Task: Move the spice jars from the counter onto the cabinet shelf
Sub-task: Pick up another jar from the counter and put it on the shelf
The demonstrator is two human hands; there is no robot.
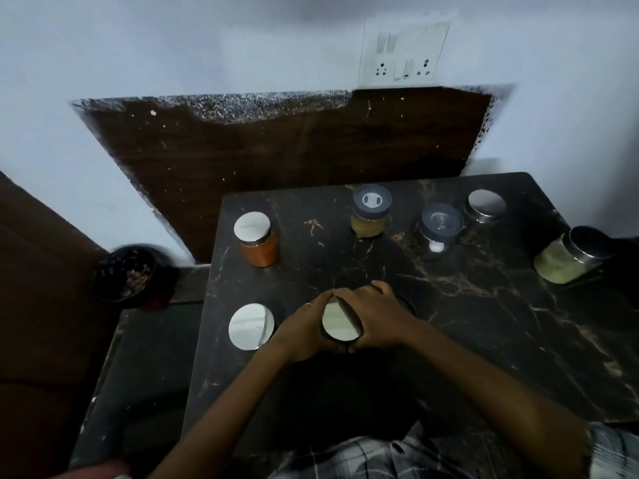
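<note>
Both my hands are closed around one spice jar at the near centre of the worktop. My left hand wraps the jar's left side, fingers curled round the wall, with a ring on one finger. My right hand wraps the right side, its fingers lying partly across the jar's silver lid. The fingertips of the two hands meet at the far edge of the lid, and the thumbs close in at the near edge. Whether the jar's base rests on the worktop cannot be told, as the hands cover it. Both forearms run up from the lower edge of the view and converge on the jar; a checked sleeve shows at the right arm.

The other jars stand on the worktop:
- a silver-lidded jar just beside my left hand;
- a jar of red-orange powder at the far left;
- a grey-lidded jar of yellow contents at the far centre;
- a second grey-lidded jar to its right (contents unclear);
- a steel-lidded jar behind that;
- a jar of pale green contents at the right edge, appearing tilted.

A dark bowl sits off the worktop to the left. A switch panel is on the wall.
</note>
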